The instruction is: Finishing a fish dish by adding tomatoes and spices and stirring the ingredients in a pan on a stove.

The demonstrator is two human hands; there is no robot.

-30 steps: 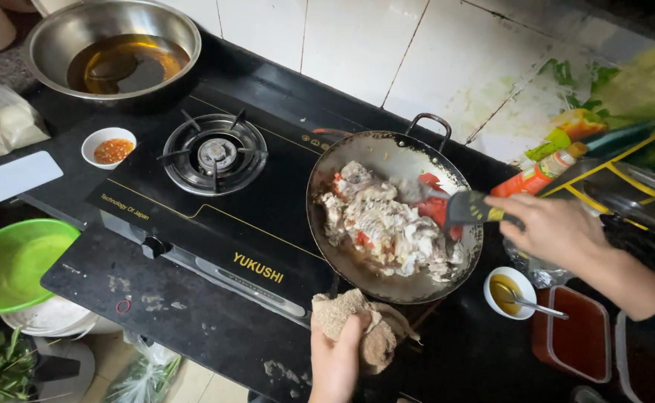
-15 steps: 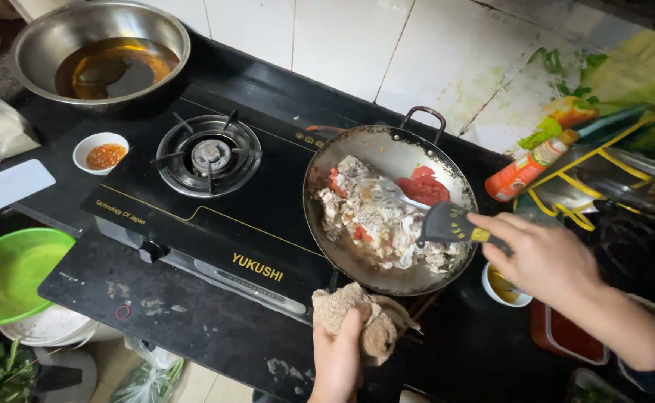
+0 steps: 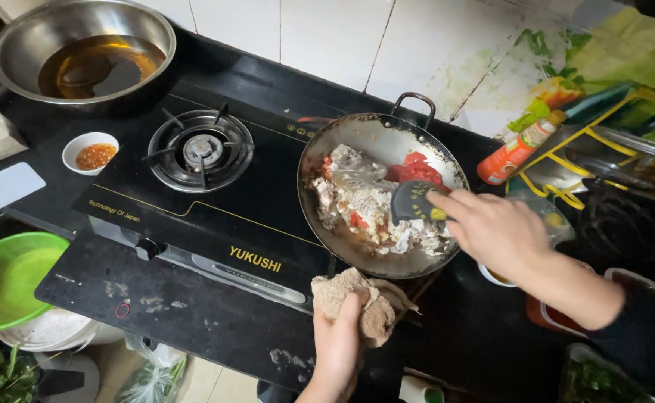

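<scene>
black bench (image 3: 193, 328) under white wall tiles, wok (image 3: 381, 195) of pale food on the right burner of a black gas stove (image 3: 215, 216), left hand (image 3: 339, 343) fingers pressed around a brown cloth (image 3: 357, 302) at the wok's handle, right hand (image 3: 492, 231) fingers pinching a dark spatula (image 3: 413, 200) in the food, steel bowl (image 3: 81, 52) of oil far left

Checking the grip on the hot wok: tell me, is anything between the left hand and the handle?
Yes. A wadded brownish cloth sits between the left hand and the handle of the wok; no bare contact shows.
</scene>
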